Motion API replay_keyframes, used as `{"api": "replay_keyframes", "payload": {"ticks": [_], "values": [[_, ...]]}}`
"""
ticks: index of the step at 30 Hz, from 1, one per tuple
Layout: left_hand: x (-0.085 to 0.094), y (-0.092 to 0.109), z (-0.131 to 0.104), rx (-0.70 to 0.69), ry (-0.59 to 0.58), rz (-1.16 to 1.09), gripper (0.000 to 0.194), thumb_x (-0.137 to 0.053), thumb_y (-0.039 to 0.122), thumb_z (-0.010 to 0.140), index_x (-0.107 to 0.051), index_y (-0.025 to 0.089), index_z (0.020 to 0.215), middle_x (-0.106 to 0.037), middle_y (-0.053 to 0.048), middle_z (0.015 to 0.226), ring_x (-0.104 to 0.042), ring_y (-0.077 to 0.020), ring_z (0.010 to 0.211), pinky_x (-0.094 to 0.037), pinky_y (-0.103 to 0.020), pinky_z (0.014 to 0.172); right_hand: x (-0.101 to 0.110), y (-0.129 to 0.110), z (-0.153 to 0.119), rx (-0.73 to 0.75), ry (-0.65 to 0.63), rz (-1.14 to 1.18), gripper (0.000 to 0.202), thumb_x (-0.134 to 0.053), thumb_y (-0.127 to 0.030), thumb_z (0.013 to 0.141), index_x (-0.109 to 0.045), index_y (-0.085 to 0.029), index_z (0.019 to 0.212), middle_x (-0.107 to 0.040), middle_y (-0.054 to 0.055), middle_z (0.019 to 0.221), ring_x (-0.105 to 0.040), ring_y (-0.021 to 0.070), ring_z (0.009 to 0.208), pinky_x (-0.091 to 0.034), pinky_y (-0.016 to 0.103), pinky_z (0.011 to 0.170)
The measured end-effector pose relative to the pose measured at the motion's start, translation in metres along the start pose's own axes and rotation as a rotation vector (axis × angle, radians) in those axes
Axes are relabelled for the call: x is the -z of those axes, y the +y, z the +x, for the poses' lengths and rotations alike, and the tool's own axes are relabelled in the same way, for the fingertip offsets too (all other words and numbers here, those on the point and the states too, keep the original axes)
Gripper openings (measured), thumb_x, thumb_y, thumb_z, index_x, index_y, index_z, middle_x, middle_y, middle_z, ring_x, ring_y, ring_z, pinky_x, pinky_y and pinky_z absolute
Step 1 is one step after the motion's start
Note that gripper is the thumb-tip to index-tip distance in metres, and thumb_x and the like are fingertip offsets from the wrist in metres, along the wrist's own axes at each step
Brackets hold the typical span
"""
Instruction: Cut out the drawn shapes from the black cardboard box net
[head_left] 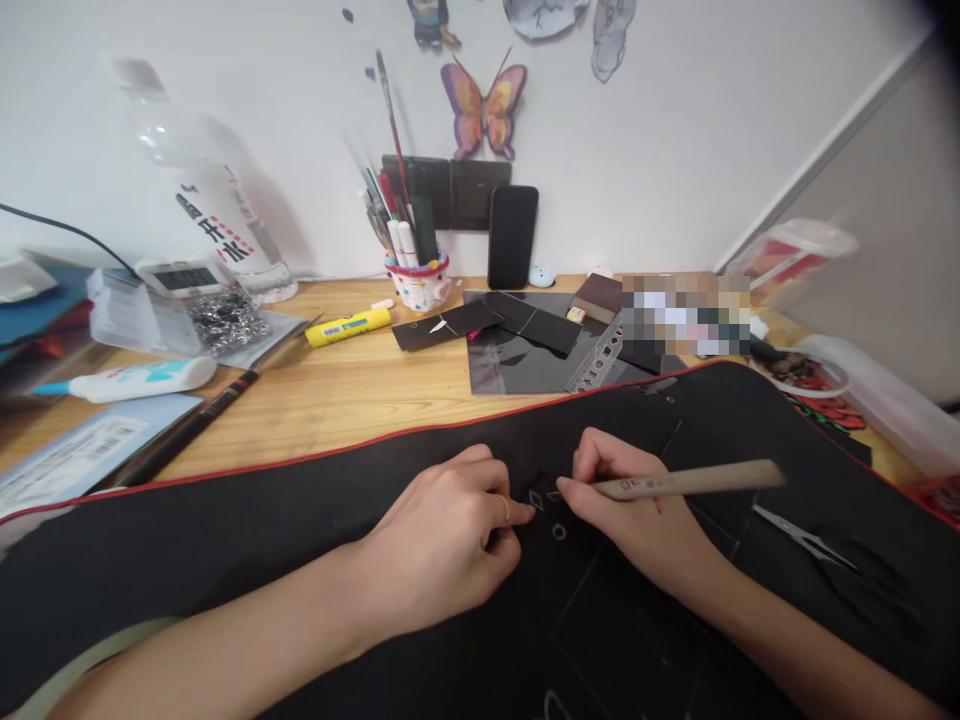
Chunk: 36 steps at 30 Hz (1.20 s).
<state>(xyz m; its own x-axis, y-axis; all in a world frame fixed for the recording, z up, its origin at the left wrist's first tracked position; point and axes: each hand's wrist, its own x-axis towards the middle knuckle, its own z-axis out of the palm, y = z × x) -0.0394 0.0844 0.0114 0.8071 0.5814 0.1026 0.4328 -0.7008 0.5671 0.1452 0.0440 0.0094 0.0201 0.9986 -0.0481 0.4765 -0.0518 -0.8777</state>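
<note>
My left hand (461,530) rests on the black surface, index fingertip pressed down beside a small pale diamond outline (535,500). Its thumb stands apart from the index finger and nothing shows between them. In my right hand (637,510), a slim wooden-handled tool (697,481) is gripped like a pen; fingers hide its working tip. That hand is by a small pale four-sided outline (554,496). Below, between the hands, lies a small pale ring (559,532). Thin pale lines run across the black surface. To the right lie scissors (806,540) with dark handles, blades apart.
A red-edged black mat (247,520) covers the front of the wooden table (420,385). Behind it are black strips (450,325), a stencil ruler (598,360), a phone (513,238), a pen cup (418,280) and a yellow glue stick (348,327). A bottle (217,200) stands left.
</note>
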Motion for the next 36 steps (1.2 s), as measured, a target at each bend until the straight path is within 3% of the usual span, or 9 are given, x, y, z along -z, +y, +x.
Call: {"api": "replay_keyframes", "payload": {"ticks": [8, 36], "values": [[0.0062, -0.0078, 0.0032, -0.093, -0.087, 0.019, 0.033, -0.045, 0.011, 0.076, -0.066, 0.020, 0.099, -0.056, -0.004, 0.076, -0.047, -0.0162, 0.075, -0.044, -0.027, 0.063, 0.0021, 0.0036, 0.0024, 0.121, -0.072, -0.172, 0.026, -0.049, -0.025, 0.081, -0.035, -0.020, 0.060, -0.035, -0.006, 0.054, -0.034, 0.0088, 0.051, -0.028, 0.022, 0.046], [0.0071, -0.0085, 0.0046, -0.098, -0.082, 0.033, 0.030, -0.045, 0.012, 0.076, -0.068, 0.019, 0.095, -0.056, -0.003, 0.074, -0.048, -0.0156, 0.073, -0.043, -0.026, 0.063, 0.0001, -0.0012, 0.0018, 0.093, -0.113, -0.216, 0.024, -0.047, -0.016, 0.077, -0.032, -0.020, 0.059, -0.034, -0.006, 0.054, -0.034, 0.0080, 0.050, -0.027, 0.022, 0.045]]}}
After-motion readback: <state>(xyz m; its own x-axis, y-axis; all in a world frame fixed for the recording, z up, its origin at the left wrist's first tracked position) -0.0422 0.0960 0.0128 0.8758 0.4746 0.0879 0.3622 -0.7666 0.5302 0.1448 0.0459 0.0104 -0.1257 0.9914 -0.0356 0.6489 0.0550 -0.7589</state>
